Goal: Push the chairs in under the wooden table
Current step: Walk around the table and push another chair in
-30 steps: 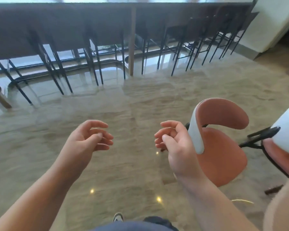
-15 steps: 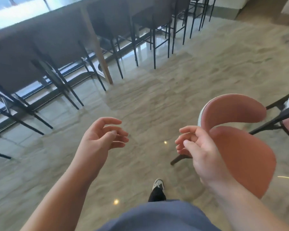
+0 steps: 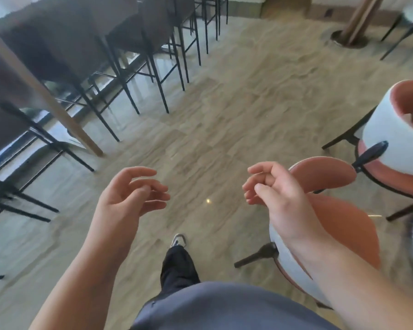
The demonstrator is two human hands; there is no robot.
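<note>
Your left hand hangs over the floor, fingers loosely curled and apart, holding nothing. Your right hand hovers in front of the nearer pink chair, fingers half-curled, empty; contact with its backrest cannot be judged. A second pink chair stands just beyond. The wooden table leg rises far right.
</note>
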